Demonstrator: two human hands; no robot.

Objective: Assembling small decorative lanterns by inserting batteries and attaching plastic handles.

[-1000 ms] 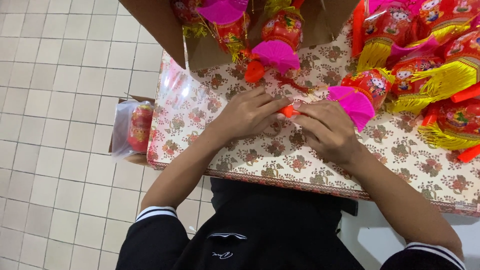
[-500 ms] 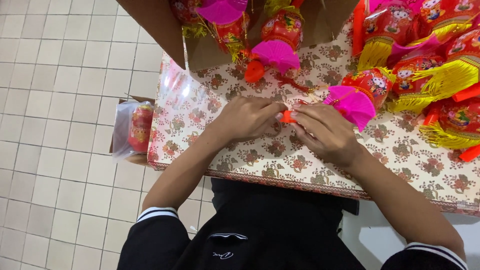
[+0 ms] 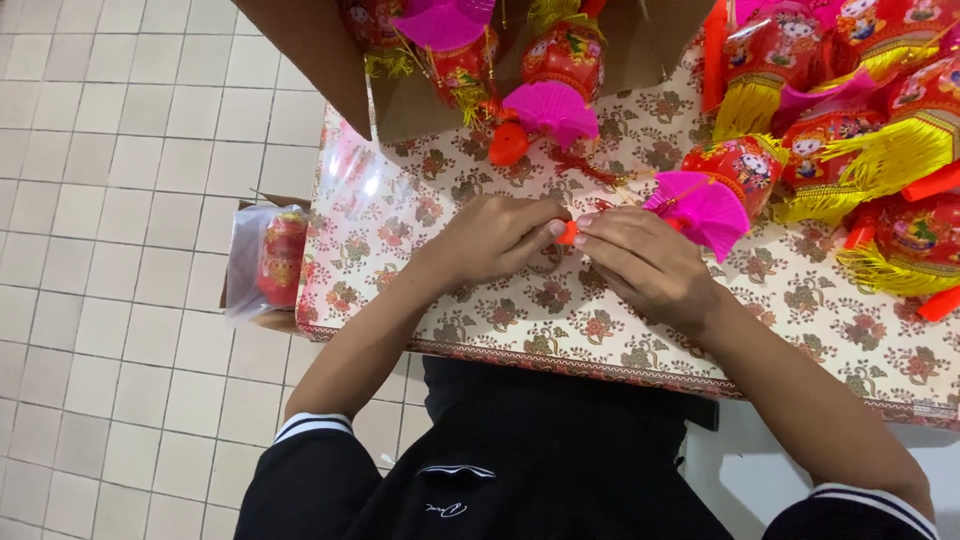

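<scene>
Both hands meet near the middle of the desk point(image 3: 480, 330), which is covered by a cream cloth printed with red and brown flowers. The left hand point(image 3: 495, 240) and the right hand point(image 3: 650, 265) pinch the same small orange plastic piece point(image 3: 568, 233) between them; the fingers of each hand are closed on it, fingertip to fingertip, and most of the piece is hidden. At about 2 o'clock from the right hand, just beside its knuckles, lies a pink pleated paper fan point(image 3: 700, 208) joined to a red printed lantern ornament point(image 3: 745, 165); whether the orange piece belongs to this ornament cannot be told.

The step in hand looks like fitting or fastening the small piece on a lantern ornament. The next move would call for a steady two-handed pinch and a fine push or twist, with the thin cord kept clear of the fingertips.

At 12 o'clock stands an open brown cardboard box point(image 3: 320, 60) holding more pink fans and red lanterns. At 3 o'clock a heap of red lanterns with yellow tassels point(image 3: 890, 150) covers the desk. At 9 o'clock, off the desk edge and lower down, a clear plastic bag with a red lantern inside point(image 3: 270, 260) sits in a small box above the pale tiled floor point(image 3: 100, 300)
</scene>
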